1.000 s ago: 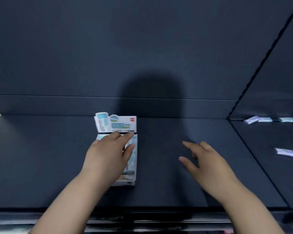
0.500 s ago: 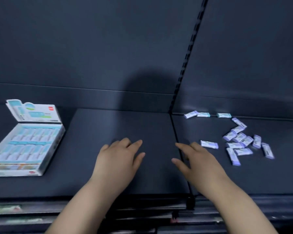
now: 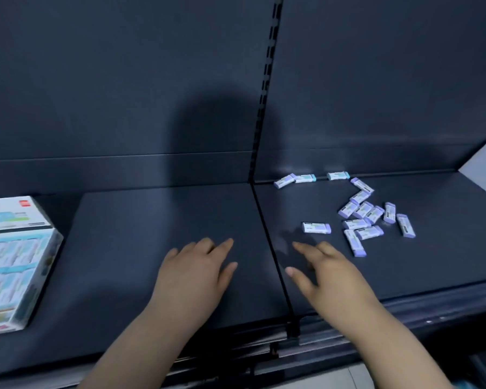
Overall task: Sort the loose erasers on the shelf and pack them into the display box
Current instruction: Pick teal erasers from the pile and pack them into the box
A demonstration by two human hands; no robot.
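Shift: view pans right; display box (image 3: 14, 256) slides to left edge.
Left hand (image 3: 194, 279): open, empty, above shelf (image 3: 152, 220).
Right hand (image 3: 328, 279): fingers spread, empty, reaching for nearest eraser (image 3: 316, 227).
Loose erasers (image 3: 368, 214): scattered right, unsorted, well apart from box.

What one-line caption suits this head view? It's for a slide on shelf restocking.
Empty left hand and right hand hover over shelf; loose erasers right, display box left.
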